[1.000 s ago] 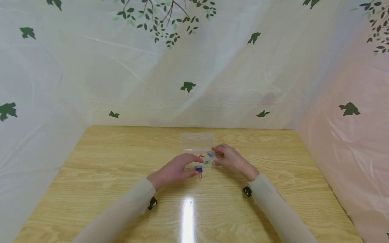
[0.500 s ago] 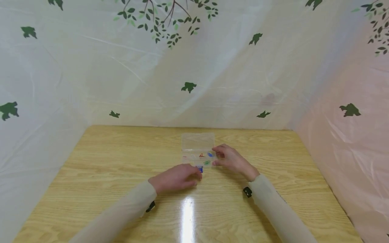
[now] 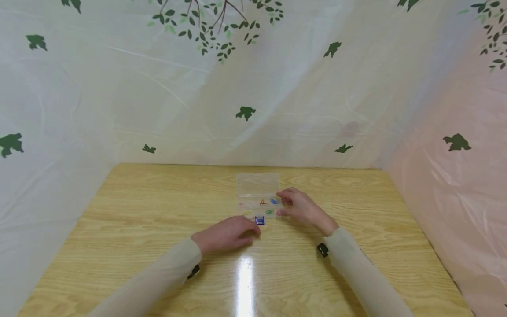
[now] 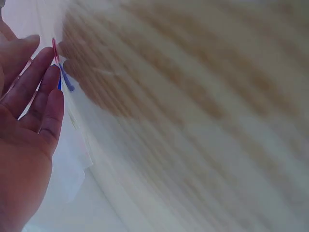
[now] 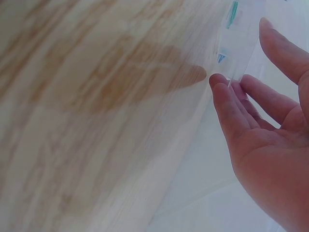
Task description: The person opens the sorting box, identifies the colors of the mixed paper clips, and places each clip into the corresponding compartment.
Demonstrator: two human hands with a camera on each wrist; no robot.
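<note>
Right hand steadies clear box (lid open)

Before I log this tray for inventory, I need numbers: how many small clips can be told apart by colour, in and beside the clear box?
Red clip: 1
Blue clip: 1
Green clip: 1
Dark blue binder clip, in front of the clear box: 1
Total: 4. Fainter pieces in the box are too small to count.

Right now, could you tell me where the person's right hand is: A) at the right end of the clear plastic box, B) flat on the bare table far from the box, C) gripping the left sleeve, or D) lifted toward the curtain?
A: the right hand sits against the right end of the clear plastic box, fingers curled around its edge.
</note>
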